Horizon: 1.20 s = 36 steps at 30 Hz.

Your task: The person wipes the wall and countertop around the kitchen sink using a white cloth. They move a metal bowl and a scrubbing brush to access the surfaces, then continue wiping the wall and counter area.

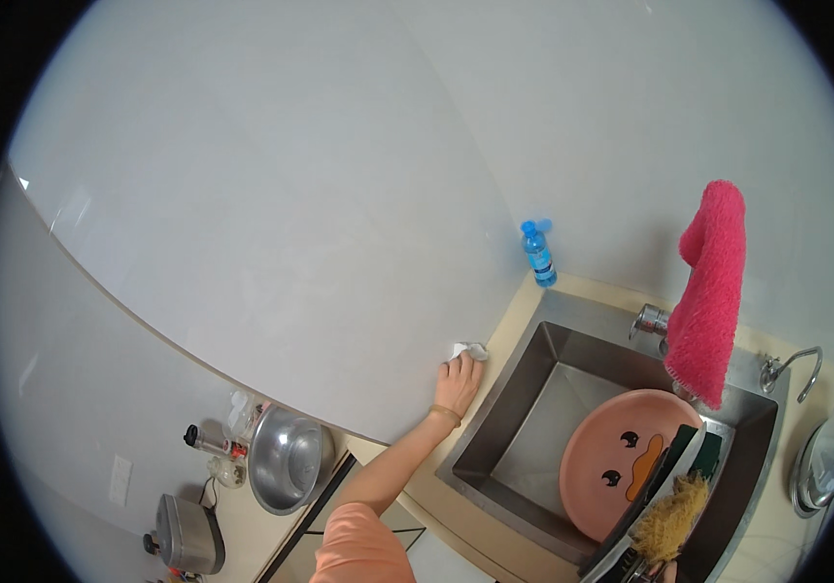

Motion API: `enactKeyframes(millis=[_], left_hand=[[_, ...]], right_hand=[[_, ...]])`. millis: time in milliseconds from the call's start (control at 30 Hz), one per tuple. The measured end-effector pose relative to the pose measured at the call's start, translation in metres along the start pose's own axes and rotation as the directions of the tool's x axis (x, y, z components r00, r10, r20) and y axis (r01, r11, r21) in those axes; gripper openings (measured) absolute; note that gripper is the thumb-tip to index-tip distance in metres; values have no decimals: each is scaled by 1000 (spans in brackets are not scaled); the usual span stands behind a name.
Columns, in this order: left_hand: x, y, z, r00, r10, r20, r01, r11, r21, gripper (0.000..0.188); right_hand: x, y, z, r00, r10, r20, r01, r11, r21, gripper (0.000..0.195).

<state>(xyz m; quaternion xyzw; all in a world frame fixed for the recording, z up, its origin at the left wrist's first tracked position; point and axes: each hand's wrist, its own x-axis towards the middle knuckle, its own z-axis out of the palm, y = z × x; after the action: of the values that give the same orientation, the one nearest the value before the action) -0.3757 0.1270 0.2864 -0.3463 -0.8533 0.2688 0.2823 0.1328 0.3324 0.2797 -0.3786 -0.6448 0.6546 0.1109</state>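
Note:
My left hand (460, 382) presses a crumpled white tissue or cloth (469, 351) against the pale wall panel (358, 277), just above the counter strip left of the sink. A band circles that wrist. Only a sliver of what looks like my right hand (669, 573) shows at the bottom edge, beside a yellow fibrous scrubber (668, 519); its grip is hidden. Inside the steel sink (544, 401) lies a pink basin (599, 466) with a cartoon face. Dark green and white flat items (693, 452) lean across its right side.
A blue bottle (539, 255) stands in the wall corner. A pink towel (712, 291) hangs over the faucet (650, 321). Right of it rises a thin curved tap (810, 357). At left sit a steel bowl (285, 459), a tumbler (213, 441) and a metal appliance (187, 535).

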Motion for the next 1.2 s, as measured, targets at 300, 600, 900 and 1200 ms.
enactKeyframes(millis=[300, 600, 900, 1200], left_hand=[[5, 5, -4, 995, 68, 74, -82, 973, 214, 42], [6, 13, 4, 990, 36, 136, -59, 984, 165, 42], [1, 18, 6, 976, 46, 212, -66, 994, 91, 39], [6, 22, 5, 976, 16, 216, -42, 992, 116, 37]], right_hand=[[-1, -16, 5, 994, 110, 30, -111, 993, 32, 59], [-2, -17, 2, 987, 159, 14, -160, 984, 73, 60], [-3, -22, -3, 984, 176, -30, -174, 984, 49, 61], [0, -53, -3, 953, 302, -9, -302, 953, 25, 61]])
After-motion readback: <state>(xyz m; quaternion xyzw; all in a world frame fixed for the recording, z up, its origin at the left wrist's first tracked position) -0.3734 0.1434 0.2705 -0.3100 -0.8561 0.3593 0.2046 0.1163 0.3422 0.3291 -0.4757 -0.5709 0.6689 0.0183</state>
